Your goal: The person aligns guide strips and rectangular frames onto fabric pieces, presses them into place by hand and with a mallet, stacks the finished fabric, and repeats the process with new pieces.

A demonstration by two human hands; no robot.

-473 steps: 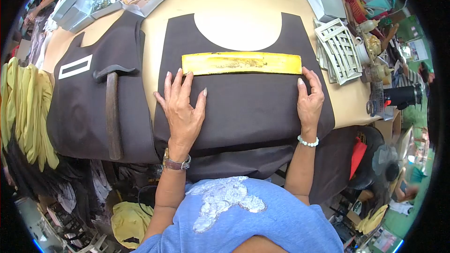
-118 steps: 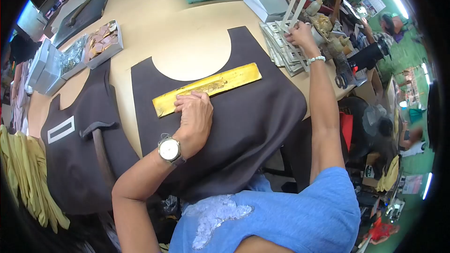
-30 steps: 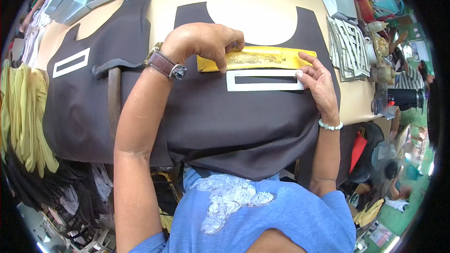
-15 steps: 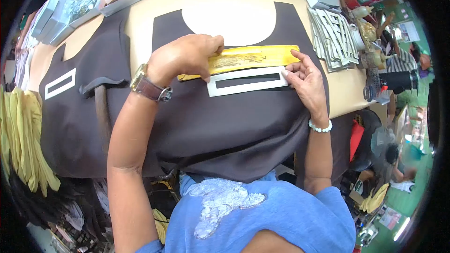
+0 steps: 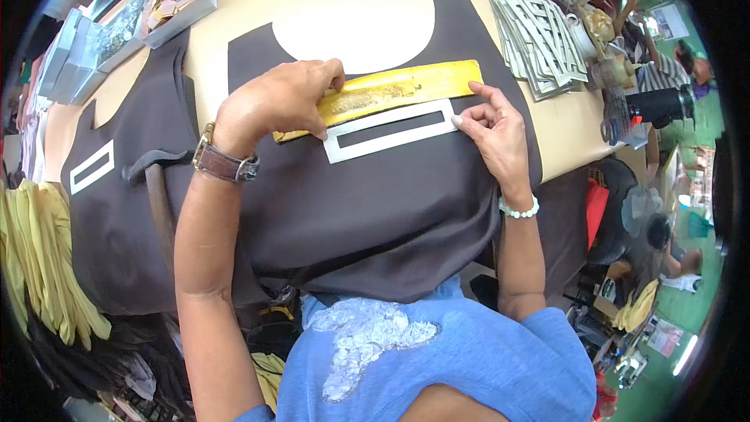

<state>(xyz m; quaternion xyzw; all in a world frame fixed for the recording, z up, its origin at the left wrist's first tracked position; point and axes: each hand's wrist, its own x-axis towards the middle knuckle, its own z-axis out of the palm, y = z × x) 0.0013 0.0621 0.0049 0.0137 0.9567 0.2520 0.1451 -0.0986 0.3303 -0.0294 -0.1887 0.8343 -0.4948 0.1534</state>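
A dark cut piece [image 5: 367,211] with a curved notch lies before me. Across it rests a yellow bar [image 5: 406,86], tilted up to the right. Just below the bar is a white rectangular frame [image 5: 391,131] with a long slot. My left hand [image 5: 285,98] arches over the bar's left part, thumb and fingers gripping it, the thumb tip beside the frame's left end. My right hand [image 5: 496,129] has its thumb at the frame's right end and its index finger at the bar's right end; its other fingers are curled.
Left, a hammer [image 5: 160,195] lies on another dark piece [image 5: 117,234] bearing a white frame [image 5: 92,166]. More white frames [image 5: 539,43] are piled at the right. Boxes of small parts [image 5: 176,4] stand at the back left. Yellow cloth [image 5: 43,258] hangs at the left edge.
Since the earliest frame, the white frame has come in below the bar and my left hand has moved onto the bar. Lately, both hands, bar and frame have shifted left in view.
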